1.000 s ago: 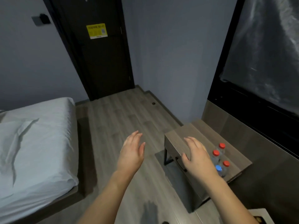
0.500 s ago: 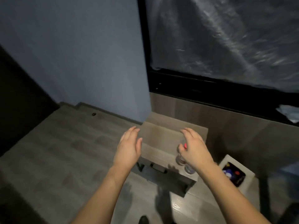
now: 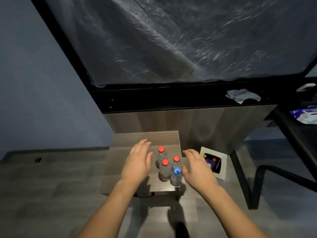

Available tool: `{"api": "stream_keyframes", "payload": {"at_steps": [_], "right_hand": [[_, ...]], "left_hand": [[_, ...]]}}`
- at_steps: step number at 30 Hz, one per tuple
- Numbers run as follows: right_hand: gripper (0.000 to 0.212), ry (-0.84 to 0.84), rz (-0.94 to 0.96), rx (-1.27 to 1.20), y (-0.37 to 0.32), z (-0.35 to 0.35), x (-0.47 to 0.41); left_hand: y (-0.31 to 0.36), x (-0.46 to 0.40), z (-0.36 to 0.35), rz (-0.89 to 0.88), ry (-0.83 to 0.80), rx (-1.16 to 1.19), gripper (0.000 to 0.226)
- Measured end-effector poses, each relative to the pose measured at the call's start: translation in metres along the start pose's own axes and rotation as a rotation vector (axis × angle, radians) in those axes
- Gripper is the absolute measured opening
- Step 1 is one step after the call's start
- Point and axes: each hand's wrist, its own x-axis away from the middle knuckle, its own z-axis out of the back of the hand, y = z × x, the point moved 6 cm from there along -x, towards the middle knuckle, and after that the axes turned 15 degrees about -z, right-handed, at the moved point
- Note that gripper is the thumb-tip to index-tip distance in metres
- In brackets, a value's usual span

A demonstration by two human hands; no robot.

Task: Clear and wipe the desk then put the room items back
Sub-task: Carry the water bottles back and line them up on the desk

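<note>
Dim room: blue-grey wall (image 3: 42, 83), grey wood floor (image 3: 51, 194), plastic-covered window (image 3: 171, 40).

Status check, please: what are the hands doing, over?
Left hand open, right hand open, flanking four bottles. Bottles upright on small table. Nothing gripped yet.

Four capped bottles (image 3: 169, 166) upright on wooden stool (image 3: 120, 162).
</note>
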Motion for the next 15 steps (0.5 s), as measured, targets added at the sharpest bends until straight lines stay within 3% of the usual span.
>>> {"api": "stream_keyframes", "payload": {"at_steps": [6, 11, 15], "right_hand": [[0.051, -0.224, 0.028, 0.049, -0.018, -0.070, -0.049], [0.062, -0.327, -0.050, 0.156, -0.029, -0.133, -0.089], [0.053, -0.345, -0.136, 0.199, -0.030, -0.164, -0.106]], "left_hand": [[-0.042, 0.010, -0.019, 0.123, -0.014, 0.014, 0.039], [-0.090, 0.035, -0.030, 0.207, -0.011, 0.065, 0.039], [-0.126, 0.055, -0.049, 0.315, -0.039, 0.156, 0.053]]}}
